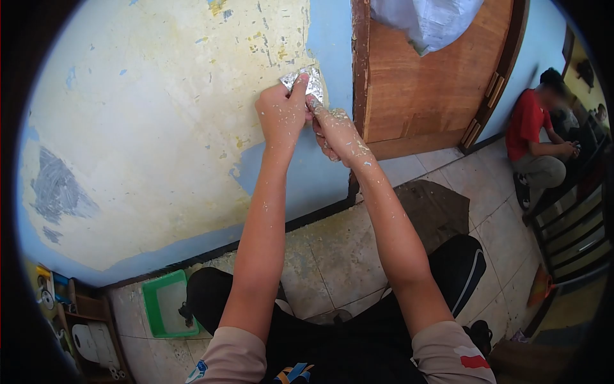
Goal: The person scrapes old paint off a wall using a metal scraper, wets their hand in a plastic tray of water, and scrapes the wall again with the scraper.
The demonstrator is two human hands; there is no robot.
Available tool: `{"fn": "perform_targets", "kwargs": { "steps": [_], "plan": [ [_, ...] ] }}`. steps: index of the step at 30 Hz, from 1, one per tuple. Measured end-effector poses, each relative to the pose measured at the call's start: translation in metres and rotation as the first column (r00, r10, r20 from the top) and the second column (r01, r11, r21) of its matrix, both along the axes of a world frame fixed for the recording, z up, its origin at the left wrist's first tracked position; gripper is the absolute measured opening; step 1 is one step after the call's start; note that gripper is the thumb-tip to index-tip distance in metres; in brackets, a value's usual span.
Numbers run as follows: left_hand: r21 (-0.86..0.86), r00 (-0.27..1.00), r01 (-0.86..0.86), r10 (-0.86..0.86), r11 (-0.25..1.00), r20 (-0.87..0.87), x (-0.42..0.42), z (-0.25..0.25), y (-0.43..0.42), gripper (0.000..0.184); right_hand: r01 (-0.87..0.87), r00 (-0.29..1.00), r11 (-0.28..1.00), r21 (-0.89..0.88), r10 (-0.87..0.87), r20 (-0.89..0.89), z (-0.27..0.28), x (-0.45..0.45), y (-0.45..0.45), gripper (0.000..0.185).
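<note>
A paint scraper (313, 83) with a wide metal blade, speckled with paint flakes, lies against the wall (160, 128). My right hand (339, 133) is wrapped round its handle, which the fingers mostly hide. My left hand (280, 115) is closed on the blade side, thumb pressed along the metal. Pale flakes cling to both hands and forearms. Around the blade the wall shows cream-yellow with chipped, darker spots, bordered by light blue paint on the right and below.
To the right of the wall is a wooden door (428, 83), with a plastic bag (428, 22) in front. A green basin (153, 307) stands on the tiled floor, lower left, near a wooden shelf (89, 307). A person in red (527, 121) crouches at right beside a dark bench (575, 230).
</note>
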State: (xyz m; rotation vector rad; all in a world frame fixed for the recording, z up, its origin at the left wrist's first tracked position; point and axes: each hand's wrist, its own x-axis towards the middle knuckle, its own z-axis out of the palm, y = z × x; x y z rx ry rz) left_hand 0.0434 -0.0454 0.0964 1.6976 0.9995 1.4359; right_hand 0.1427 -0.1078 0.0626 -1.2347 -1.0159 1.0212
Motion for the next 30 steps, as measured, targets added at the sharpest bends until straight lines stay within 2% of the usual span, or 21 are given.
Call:
{"fn": "perform_targets", "kwargs": {
  "steps": [3,6,9,11,13,15,17,20,22,24,28,30],
  "plan": [
    [0.032,1.0,-0.016,0.017,0.999,-0.025,-0.003,0.018,-0.005,0.045,0.003,1.0,1.0,-0.022,-0.002,0.021,0.015,-0.005,-0.001,0.058],
    [0.042,0.996,-0.045,0.048,0.998,-0.081,-0.004,0.021,0.002,0.046,-0.024,0.998,1.0,-0.006,0.024,-0.066,0.017,-0.008,0.004,0.059],
    [0.099,0.998,-0.03,0.035,0.995,-0.049,-0.002,0.037,0.003,0.046,-0.025,0.996,0.999,0.033,0.028,-0.085,0.03,-0.004,0.008,0.055],
    [0.102,0.998,-0.027,0.033,0.994,-0.055,-0.003,0.045,0.009,0.05,-0.031,0.998,0.999,0.017,0.032,-0.054,0.039,-0.003,0.008,0.06],
    [0.104,0.998,-0.013,0.02,0.995,-0.062,-0.006,0.043,0.009,0.055,0.007,0.999,0.999,0.048,-0.004,-0.05,0.035,-0.01,0.007,0.06],
    [0.093,0.988,-0.046,0.059,0.995,-0.144,-0.011,0.036,0.002,0.047,0.047,0.995,0.998,0.037,-0.043,-0.092,0.022,-0.016,0.006,0.06],
    [0.065,0.989,-0.064,0.072,0.996,-0.127,-0.013,0.019,-0.002,0.047,0.038,0.993,0.999,0.024,-0.035,-0.117,0.009,-0.02,0.006,0.058],
    [0.064,0.99,-0.086,0.092,0.994,-0.103,-0.009,0.014,0.003,0.048,-0.018,0.991,0.999,0.041,0.023,-0.128,0.0,-0.016,0.012,0.049],
    [0.084,0.991,-0.094,0.102,0.992,-0.092,-0.007,0.024,0.008,0.048,-0.051,0.989,0.996,0.077,0.061,-0.137,0.02,-0.015,0.007,0.049],
    [0.215,0.982,-0.112,0.141,0.97,-0.127,-0.007,0.04,0.008,0.048,-0.11,0.966,0.987,0.121,0.135,-0.219,0.027,-0.013,0.014,0.049],
    [0.168,0.982,-0.091,0.117,0.982,-0.149,-0.013,0.046,0.004,0.048,-0.059,0.972,0.991,0.124,0.085,-0.22,0.017,-0.022,0.023,0.046],
    [0.097,0.968,-0.061,0.082,0.993,-0.236,-0.019,0.037,0.002,0.048,-0.1,0.944,0.991,0.087,0.122,-0.306,0.001,-0.029,0.018,0.042]
  ]
}}
